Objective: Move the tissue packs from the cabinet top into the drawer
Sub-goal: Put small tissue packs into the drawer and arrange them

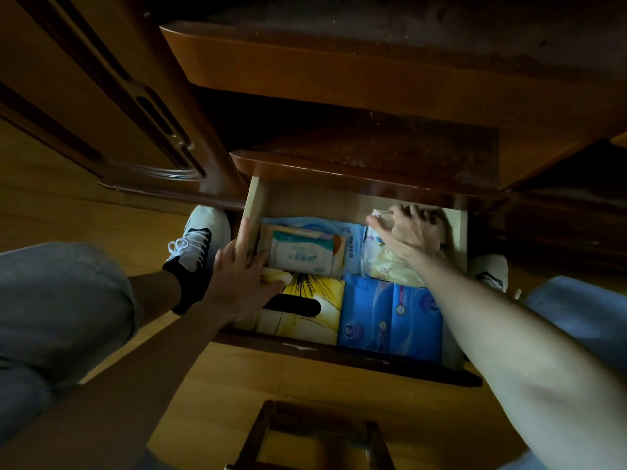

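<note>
Right hand (pixel 409 232): reaching deep into the drawer (pixel 252 212) at its 1 o'clock corner, fingers curled over a small pale pack (pixel 381 217), tucking it against the back wall. Grip looks like a hold on that pack, though the fingertips are in shadow.

Left hand (pixel 242 278): at the drawer's 9 o'clock side, fingers fairly straight, resting along the left wall and against the near end of a white-and-teal pack (pixel 302 254). Pressing or steadying, not clasping.

Drawer contents, working outward: the white-and-teal pack lies on a light blue pack (pixel 353 239) at 11 o'clock; a cream pack (pixel 390 268) sits under the right wrist; a yellow tissue box (pixel 319 293) at 7 o'clock; two dark blue packs (pixel 390 310) side by side at 5 o'clock.

Cabinet top (pixel 373 140), at 12 o'clock above the drawer: dark, and no packs show on the visible part.

Judgement: task near its end. Drawer nearly full; what is left seems to be seating the last pack, withdrawing both hands, perhaps closing the drawer.

Shoes (pixel 200 245) flank the drawer; a stool (pixel 315 435) stands at 6 o'clock.
</note>
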A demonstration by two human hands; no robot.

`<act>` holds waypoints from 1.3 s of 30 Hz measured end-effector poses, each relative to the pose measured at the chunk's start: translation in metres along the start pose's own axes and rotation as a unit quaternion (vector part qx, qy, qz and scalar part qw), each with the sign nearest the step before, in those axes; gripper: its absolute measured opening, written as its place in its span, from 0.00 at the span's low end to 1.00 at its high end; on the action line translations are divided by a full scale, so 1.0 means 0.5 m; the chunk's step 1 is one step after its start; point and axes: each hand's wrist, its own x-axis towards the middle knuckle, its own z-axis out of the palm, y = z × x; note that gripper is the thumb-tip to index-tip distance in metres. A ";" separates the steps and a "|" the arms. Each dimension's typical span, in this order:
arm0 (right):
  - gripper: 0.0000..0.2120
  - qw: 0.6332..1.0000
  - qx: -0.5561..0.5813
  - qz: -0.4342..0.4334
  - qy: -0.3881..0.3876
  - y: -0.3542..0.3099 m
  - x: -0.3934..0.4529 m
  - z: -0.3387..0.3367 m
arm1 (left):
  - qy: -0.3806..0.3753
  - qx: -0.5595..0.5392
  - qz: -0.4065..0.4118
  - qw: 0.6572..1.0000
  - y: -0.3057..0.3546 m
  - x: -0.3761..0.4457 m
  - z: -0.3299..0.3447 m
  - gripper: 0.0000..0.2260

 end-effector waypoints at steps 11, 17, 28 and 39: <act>0.40 1.000 -0.018 0.000 -0.023 -0.003 -0.023 0.019 | -0.018 -0.019 -0.001 1.000 0.010 -0.005 -0.023 0.41; 0.45 0.999 0.001 -0.026 -0.043 0.007 -0.033 -0.030 | -0.060 -0.041 -0.012 0.997 0.004 -0.006 -0.028 0.45; 0.35 0.988 -0.029 -0.145 -0.030 0.021 -0.080 -0.087 | -0.074 -0.054 -0.027 0.995 0.016 -0.012 -0.039 0.49; 0.32 0.992 -0.040 -0.118 -0.016 -0.007 -0.047 -0.057 | -0.054 -0.030 -0.012 0.998 0.007 -0.005 -0.019 0.48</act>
